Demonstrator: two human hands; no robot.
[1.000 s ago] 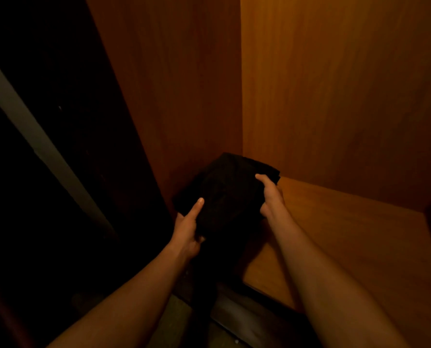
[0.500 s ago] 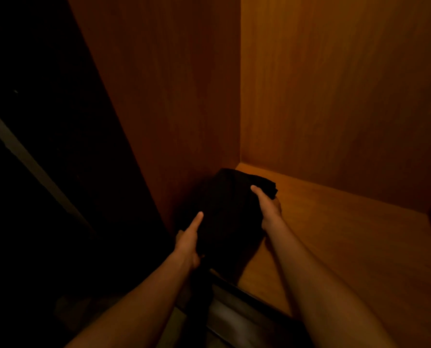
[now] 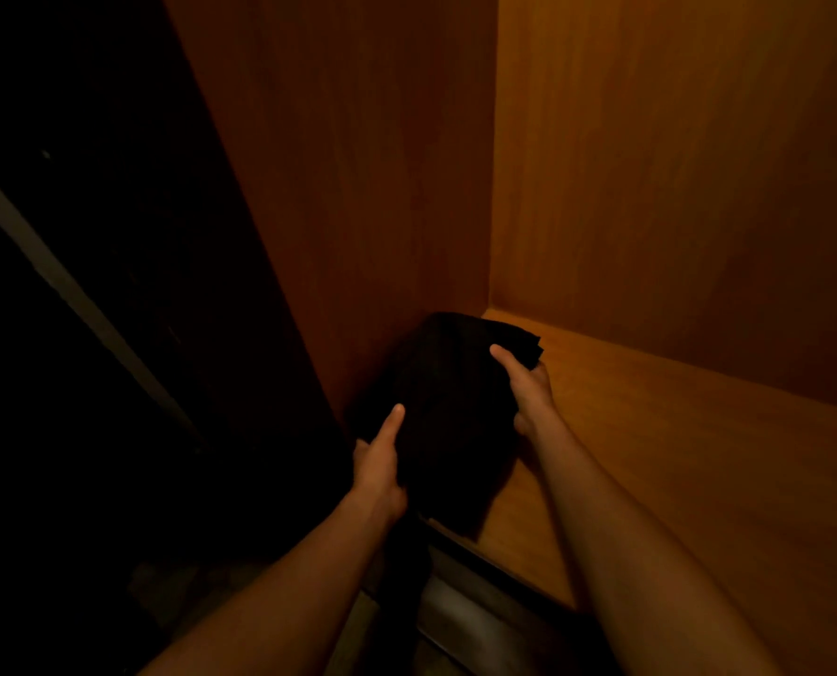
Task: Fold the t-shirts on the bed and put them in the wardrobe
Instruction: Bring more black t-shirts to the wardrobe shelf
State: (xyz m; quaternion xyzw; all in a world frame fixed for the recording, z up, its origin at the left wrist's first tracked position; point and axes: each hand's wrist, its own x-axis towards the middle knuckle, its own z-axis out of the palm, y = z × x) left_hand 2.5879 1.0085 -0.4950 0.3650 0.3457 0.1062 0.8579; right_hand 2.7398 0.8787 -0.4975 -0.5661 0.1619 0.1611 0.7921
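Both forearms reach forward into the wardrobe [image 3: 675, 187]. The left hand [image 3: 376, 468] grips the folded black t-shirt [image 3: 448, 412] at its near left edge, thumb on top; the right hand [image 3: 529, 387] clasps its far right corner. The shirt sits between them in the shelf's back-left corner.

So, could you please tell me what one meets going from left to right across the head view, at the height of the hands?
Dark wardrobe door → left hand → folded black t-shirt → right hand → bare wooden shelf.
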